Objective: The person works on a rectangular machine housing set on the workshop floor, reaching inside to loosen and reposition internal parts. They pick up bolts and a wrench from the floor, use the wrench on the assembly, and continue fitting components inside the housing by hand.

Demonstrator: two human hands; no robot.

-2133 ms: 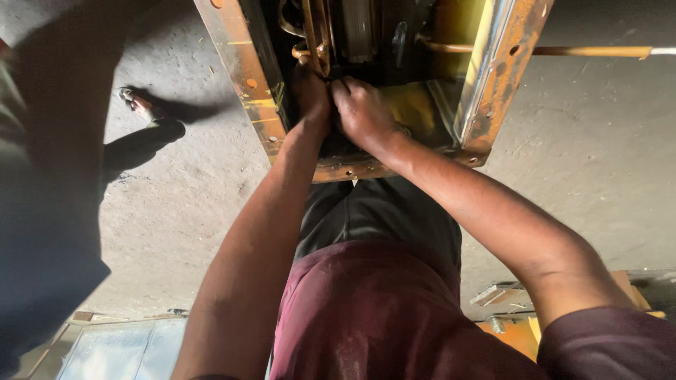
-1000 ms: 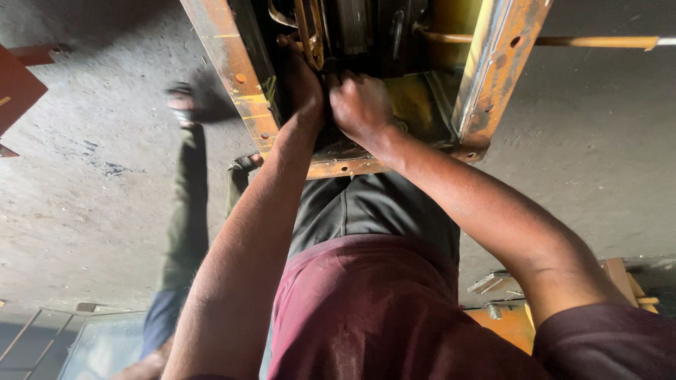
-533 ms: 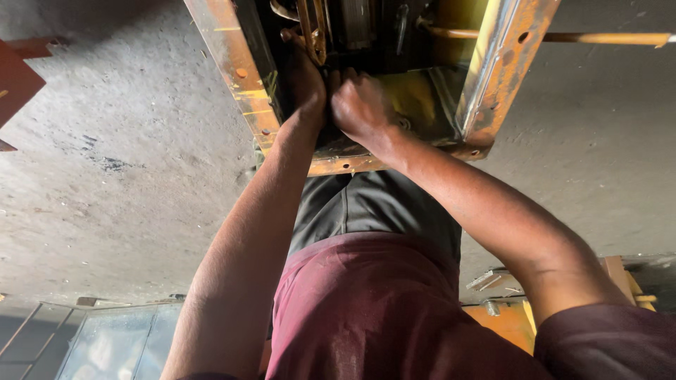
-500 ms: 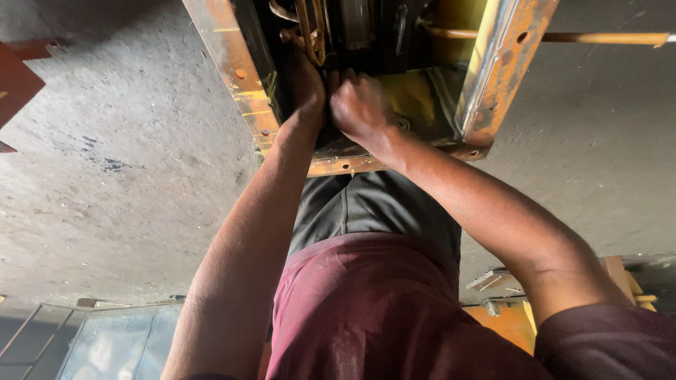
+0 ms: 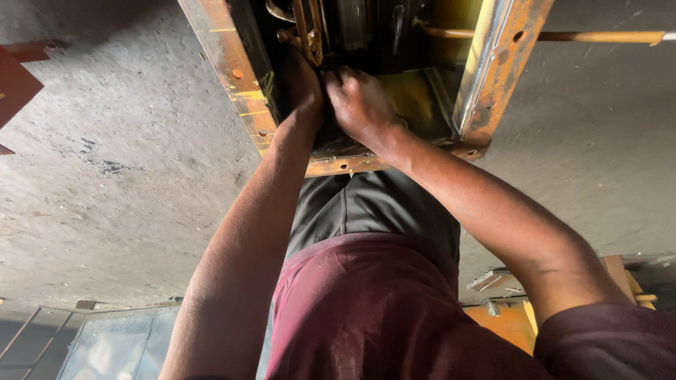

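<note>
Concrete floor (image 5: pixel 127 176); both hands (image 5: pixel 338 98) inside rusty yellow metal housing (image 5: pixel 486 77) w/ machine parts.

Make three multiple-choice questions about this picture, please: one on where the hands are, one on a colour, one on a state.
1. Where are both hands?
A. Inside the rusty yellow metal frame
B. Flat on the concrete floor
C. In the trouser pockets

2. What colour is the person's shirt?
A. White
B. Dark red
C. Bright green

3. How is the right hand?
A. Spread open, palm up
B. Curled in a fist over a part in the frame
C. Hanging at the person's side

Answers:
1. A: the left hand and the right hand reach side by side into the metal frame, not down to the concrete floor.
2. B: the shirt is dark red above grey trousers.
3. B: its knuckles face the camera with the fingers curled in; what they grip is hidden.
</note>
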